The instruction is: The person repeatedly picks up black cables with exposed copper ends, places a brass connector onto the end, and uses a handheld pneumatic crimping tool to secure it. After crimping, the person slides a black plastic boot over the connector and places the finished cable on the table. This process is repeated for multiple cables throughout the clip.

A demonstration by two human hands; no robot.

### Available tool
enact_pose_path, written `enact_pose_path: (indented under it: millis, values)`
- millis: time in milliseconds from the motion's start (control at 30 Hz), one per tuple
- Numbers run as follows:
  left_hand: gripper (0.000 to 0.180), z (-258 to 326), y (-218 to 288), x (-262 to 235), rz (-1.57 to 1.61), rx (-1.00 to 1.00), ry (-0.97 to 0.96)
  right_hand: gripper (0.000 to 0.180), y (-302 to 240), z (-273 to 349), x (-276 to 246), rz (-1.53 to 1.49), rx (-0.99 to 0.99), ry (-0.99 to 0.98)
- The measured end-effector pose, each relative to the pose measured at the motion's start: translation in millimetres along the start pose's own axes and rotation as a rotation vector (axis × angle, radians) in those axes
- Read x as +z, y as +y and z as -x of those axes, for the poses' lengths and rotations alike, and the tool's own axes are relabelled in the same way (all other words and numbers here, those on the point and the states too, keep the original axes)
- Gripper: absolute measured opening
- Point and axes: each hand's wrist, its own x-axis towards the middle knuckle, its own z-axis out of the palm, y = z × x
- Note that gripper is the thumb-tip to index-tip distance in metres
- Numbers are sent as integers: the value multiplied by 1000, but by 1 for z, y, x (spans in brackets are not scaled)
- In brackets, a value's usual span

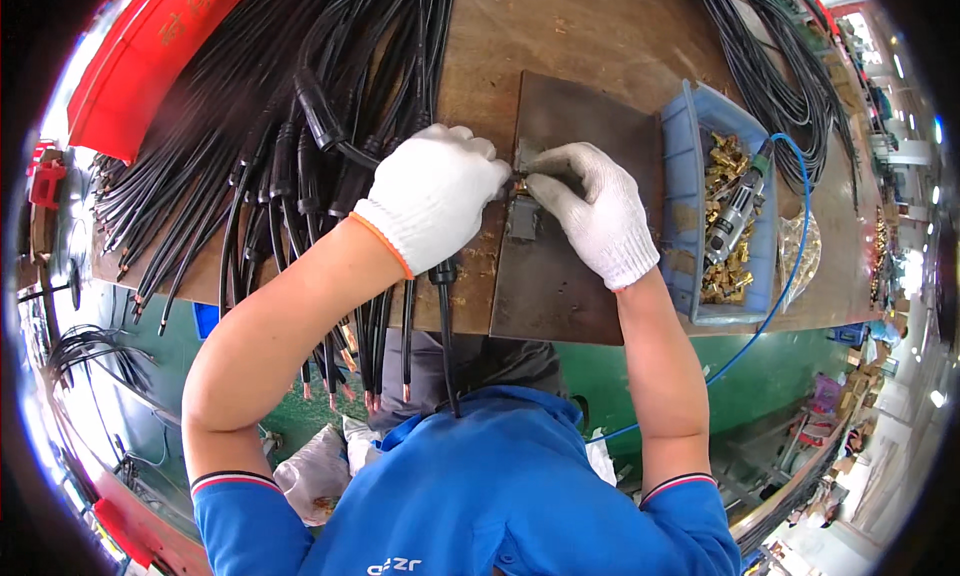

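My left hand, in a white knit glove with an orange cuff, is closed, its fingertips round the end of what looks like a black cable, mostly hidden in the glove. Opposite it, my right hand, also gloved, has thumb and forefinger curled to a pinch at a small brass fitting. The two hands almost meet over the left edge of a dark steel plate. Just below the fitting, a small grey metal block sits on the plate. A black cable connector hangs below my left wrist.
Many black cables with moulded grips cover the table's left side. A blue bin of brass fittings stands at right, an air tool with a blue hose on top. Coiled cable and a red bin lie farther back.
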Motion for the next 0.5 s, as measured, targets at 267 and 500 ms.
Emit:
enact_pose_path:
  millis: [267,500]
  values:
    - [21,-1,1,0,-5,-7,-26,17,1,-1,3,1,-13,4]
    - [17,-1,1,5,-20,15,-14,18,0,5,2,-13,-20,36]
